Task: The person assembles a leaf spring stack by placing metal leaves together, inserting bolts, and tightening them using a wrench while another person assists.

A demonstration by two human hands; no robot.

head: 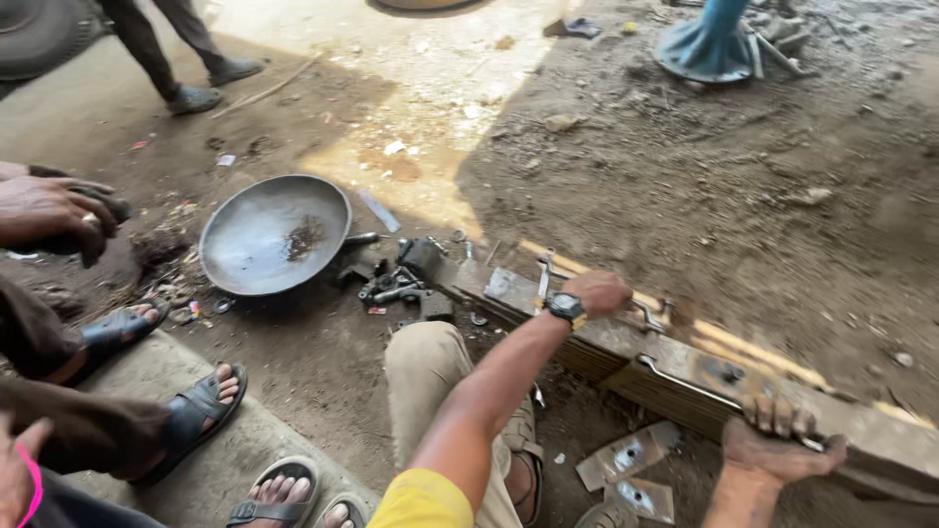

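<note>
Leaf-spring stack lies on the dirt; his right hand grips a metal rod along it, left hand closed on top, near a round pan.

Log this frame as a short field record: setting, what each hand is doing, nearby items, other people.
setting: dirt workshop ground, part sunlit
left hand: wears a black wristwatch, rests on the long rusty stack of flat steel leaves
right hand: grips a thin metal rod lying along the stack
nearby: round dark metal pan; two small drilled metal plates
others: sandalled feet at left; a person walking behind
</note>
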